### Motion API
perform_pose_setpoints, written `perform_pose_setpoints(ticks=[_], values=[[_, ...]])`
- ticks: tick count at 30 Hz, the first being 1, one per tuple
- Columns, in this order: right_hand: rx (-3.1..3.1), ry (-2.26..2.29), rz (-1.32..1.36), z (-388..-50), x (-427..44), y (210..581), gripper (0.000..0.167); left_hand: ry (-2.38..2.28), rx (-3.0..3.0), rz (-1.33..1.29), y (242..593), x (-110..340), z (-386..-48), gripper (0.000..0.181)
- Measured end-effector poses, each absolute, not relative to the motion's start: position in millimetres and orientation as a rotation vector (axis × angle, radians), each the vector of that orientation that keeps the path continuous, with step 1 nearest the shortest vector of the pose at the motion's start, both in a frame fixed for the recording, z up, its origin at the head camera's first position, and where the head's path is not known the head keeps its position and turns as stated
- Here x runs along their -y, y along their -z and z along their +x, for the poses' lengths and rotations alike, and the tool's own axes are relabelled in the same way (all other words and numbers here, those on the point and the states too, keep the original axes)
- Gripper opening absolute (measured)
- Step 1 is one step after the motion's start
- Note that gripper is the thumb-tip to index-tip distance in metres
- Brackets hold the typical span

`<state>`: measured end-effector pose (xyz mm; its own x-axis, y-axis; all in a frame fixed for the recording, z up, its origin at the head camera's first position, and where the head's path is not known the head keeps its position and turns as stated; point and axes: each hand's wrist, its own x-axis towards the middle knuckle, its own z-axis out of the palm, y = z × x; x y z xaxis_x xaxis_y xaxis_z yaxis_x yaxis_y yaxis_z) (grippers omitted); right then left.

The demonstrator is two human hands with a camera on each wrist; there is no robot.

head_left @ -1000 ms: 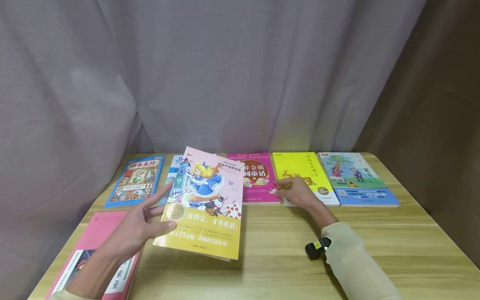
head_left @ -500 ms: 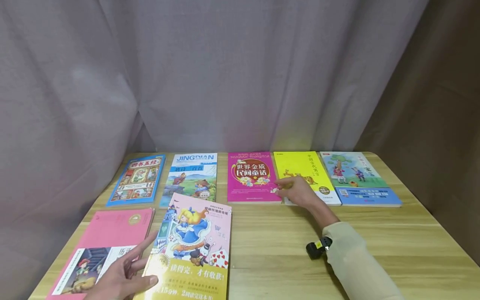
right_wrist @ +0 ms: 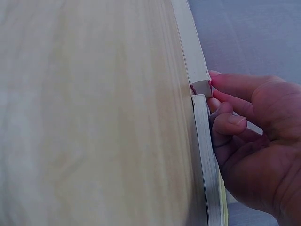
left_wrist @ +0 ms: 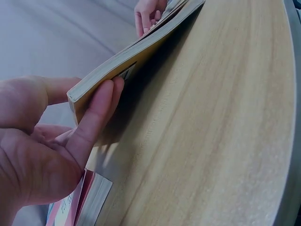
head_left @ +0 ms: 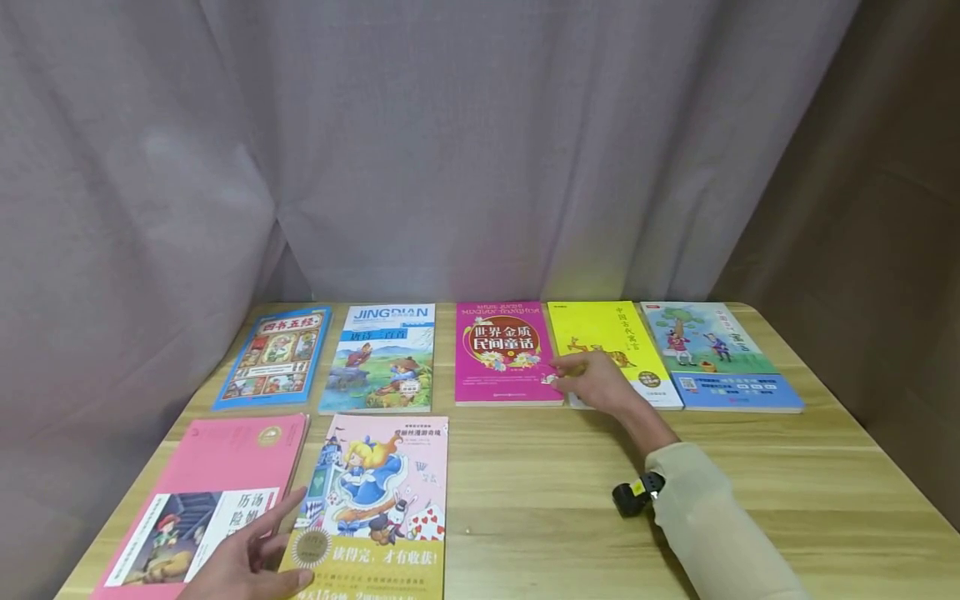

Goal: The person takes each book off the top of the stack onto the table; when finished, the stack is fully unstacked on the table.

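My left hand point(head_left: 243, 560) holds the pink and yellow Alice picture-story book point(head_left: 378, 492) by its left edge, thumb above and fingers beneath. In the left wrist view, that book point(left_wrist: 117, 59) is tilted, with a shadowed gap between its underside and the tabletop. Left of it lies a pink book point(head_left: 236, 458), partly covered by the hand. My right hand point(head_left: 596, 383) rests loosely curled on the lower left of a yellow book point(head_left: 600, 325); its fingertips touch or nearly touch the right edge of a magenta book point(head_left: 495, 387).
Along the back of the wooden table point(head_left: 555, 500) lie a blue-bordered book point(head_left: 273, 358), a JINGDIAN book point(head_left: 382, 358) and a green and blue book point(head_left: 731, 383). A grey curtain point(head_left: 480, 150) hangs behind. A black watch-like device point(head_left: 636, 496) is on the right wrist.
My left hand has lowered the Alice book toward the table's front, beside the pink book. The JINGDIAN book behind has come into full view. My right hand stays put.
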<state>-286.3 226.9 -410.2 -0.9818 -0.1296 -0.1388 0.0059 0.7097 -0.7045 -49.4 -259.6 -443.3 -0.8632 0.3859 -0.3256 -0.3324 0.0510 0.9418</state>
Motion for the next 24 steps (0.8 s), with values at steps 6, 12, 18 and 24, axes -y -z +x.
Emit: perform_pose_setpoints(ticks=[6,12,18,24], values=[[-2.742,1.134,-0.107,-285.0,-228.1,410.1,0.046,-1.786,-1.940,-0.043,438.4,253.8,-48.8,0.109],[-2.747,1.147,-0.129,-284.3,-228.6,408.5,0.046,-1.718,-2.022,-0.060,439.1,251.2,-49.3,0.111],[-2.743,1.149,-0.120,-282.9,-226.9,408.1,0.046,-1.435,-2.249,-0.076,428.2,246.3,-53.2,0.107],[-2.737,1.152,-0.118,-281.5,-225.3,409.4,0.046,-0.997,-2.531,-0.229,401.4,235.7,-53.1,0.091]])
